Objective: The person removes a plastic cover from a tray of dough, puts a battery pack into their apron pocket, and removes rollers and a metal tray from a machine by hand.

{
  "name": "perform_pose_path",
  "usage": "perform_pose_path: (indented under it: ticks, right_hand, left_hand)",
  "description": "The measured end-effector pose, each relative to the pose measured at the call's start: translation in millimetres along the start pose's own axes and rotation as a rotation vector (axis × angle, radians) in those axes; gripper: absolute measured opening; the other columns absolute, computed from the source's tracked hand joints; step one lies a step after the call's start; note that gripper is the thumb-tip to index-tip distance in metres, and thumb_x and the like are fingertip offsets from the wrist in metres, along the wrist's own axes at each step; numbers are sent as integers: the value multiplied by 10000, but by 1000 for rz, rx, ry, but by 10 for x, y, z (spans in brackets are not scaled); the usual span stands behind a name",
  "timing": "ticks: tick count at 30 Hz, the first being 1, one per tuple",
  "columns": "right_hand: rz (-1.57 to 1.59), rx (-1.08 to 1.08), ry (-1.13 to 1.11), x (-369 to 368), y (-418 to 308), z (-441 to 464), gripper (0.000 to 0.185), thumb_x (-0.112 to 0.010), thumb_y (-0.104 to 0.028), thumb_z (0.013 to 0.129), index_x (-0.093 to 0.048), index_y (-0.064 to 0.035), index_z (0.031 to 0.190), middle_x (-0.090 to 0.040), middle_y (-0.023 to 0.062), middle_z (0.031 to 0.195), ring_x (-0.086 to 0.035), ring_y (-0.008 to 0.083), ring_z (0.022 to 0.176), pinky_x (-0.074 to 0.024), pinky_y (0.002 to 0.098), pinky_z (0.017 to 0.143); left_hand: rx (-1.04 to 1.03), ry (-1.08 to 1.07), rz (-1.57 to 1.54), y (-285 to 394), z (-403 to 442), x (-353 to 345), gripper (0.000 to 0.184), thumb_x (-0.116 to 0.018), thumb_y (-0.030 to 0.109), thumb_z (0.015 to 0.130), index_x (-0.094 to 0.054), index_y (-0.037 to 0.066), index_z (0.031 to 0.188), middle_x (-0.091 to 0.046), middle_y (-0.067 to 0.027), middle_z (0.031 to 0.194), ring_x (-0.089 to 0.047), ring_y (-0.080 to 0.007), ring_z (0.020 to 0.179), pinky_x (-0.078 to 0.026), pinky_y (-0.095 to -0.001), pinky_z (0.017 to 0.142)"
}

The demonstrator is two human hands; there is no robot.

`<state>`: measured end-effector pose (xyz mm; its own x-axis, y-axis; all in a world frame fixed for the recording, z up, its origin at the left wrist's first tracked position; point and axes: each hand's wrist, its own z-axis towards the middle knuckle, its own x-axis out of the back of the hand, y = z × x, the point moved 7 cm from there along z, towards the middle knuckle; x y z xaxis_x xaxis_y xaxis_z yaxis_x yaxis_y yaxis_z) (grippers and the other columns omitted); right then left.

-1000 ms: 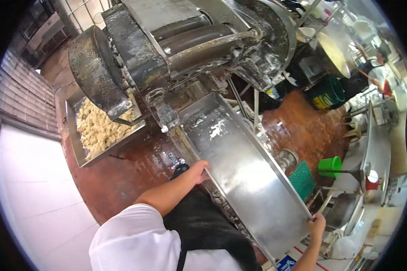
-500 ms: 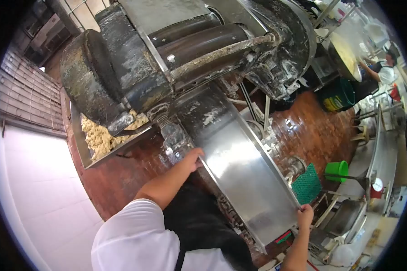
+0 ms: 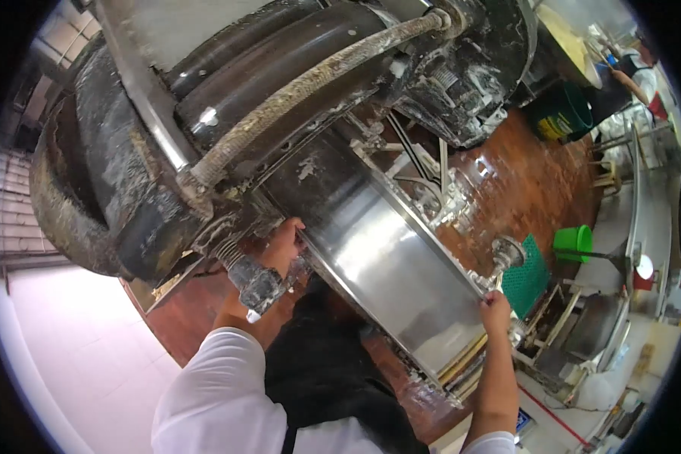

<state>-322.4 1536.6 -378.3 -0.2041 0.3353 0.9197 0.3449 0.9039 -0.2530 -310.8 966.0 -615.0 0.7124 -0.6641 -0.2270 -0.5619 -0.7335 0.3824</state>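
Note:
A shiny metal tray with raised long edges slopes beneath the rollers of a large, floury dough roller machine. My left hand is closed on the tray's near long edge, close to the machine; a dark bolt fitting hides part of my wrist and forearm. At the tray's far right corner, my right hand is closed on the edge. Below the tray's lower end, yellowish slats of the frame show.
A rough bar crosses in front of the rollers. Dough in a bin shows at lower left. On the right are a green bucket, a green mat, a dark tub and a co-worker by a large bowl.
The tray has slid up and left toward the machine with both hands on it, uncovering slats at its lower end. My view has moved closer to the rollers; less of the dough shows.

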Motion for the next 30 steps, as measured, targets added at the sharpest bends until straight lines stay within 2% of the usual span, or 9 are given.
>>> perform_pose_path:
  ticks: [7, 10, 11, 14, 18, 22, 26, 28, 30]
  right_hand:
    - [-76, -104, 127, -327, 116, 162, 259, -751, -189, 739, -684, -71, 959, -674, 135, 955, -639, 330, 919, -495, 420, 815]
    - [-89, -21, 292, -240, -267, -101, 333, -741, -231, 760, -687, -84, 1053, -664, 127, 1055, -618, 324, 1018, -479, 420, 901]
    - [-56, 31, 269, -280, -438, -183, 349, -735, -244, 769, -678, -80, 1072, -657, 130, 1087, -611, 326, 1037, -475, 419, 915]
    - [47, 129, 168, -617, -831, -707, 367, -724, -285, 808, -644, -80, 1102, -632, 152, 1120, -591, 342, 1063, -469, 433, 932]
    - [78, 82, -186, -1106, -1289, -1530, 406, -705, -351, 820, -647, -92, 1128, -615, 147, 1190, -567, 356, 1122, -469, 448, 945]
    - [-36, 251, -18, -1377, -1251, -1986, 480, -686, -378, 825, -616, -83, 1197, -607, 161, 1231, -563, 347, 1149, -446, 461, 974]
    - [49, 154, -240, -1490, -971, -1819, 519, -683, -351, 822, -565, -86, 1252, -596, 154, 1241, -536, 314, 1199, -386, 476, 1028]
    - [54, 106, -299, -1493, -764, -1821, 498, -682, -329, 818, -568, -83, 1236, -587, 142, 1251, -515, 309, 1224, -375, 475, 1029]
    - [26, 83, -249, -1458, -588, -1924, 474, -682, -300, 811, -574, -82, 1217, -583, 131, 1254, -494, 308, 1245, -371, 473, 1027]
  left_hand:
    - [-13, -144, -75, -51, 202, 5, 433, -646, 199, 794, -529, 28, 1175, -544, -132, 1197, -519, -289, 1136, -419, -482, 1013]
    - [-32, -255, -53, 55, -158, -140, 692, -631, 399, 872, -402, 32, 1412, -394, -184, 1460, -385, -300, 1340, -324, -509, 1097]
    - [74, -234, -36, 73, -343, -205, 843, -531, 573, 908, -256, 52, 1511, -243, -188, 1564, -258, -303, 1432, -223, -508, 1154]
    - [204, -23, 285, 69, -1190, -347, 820, -447, 600, 936, -245, 57, 1516, -210, -186, 1579, -248, -312, 1439, -186, -502, 1165]
    - [33, -322, 933, -158, -1769, -138, 717, -566, 468, 936, -340, 54, 1476, -434, -153, 1448, -453, -278, 1294, -350, -422, 1070]
    - [-144, -858, 1022, -4, -3039, -567, 684, -656, 347, 905, -380, 52, 1457, -504, -129, 1394, -514, -228, 1240, -448, -342, 975]
    - [-835, -985, 945, 822, -4659, -1037, 662, -741, 276, 815, -485, 16, 1367, -573, -135, 1307, -572, -209, 1159, -467, -340, 942]
    - [-1408, -695, 848, 1355, -5148, -890, 535, -707, 264, 853, -541, -14, 1279, -613, -155, 1223, -610, -209, 1076, -469, -346, 939]
    - [-1876, -451, 810, 1723, -5453, -842, 508, -600, 299, 949, -501, -17, 1334, -554, -200, 1320, -537, -267, 1215, -391, -386, 1044]
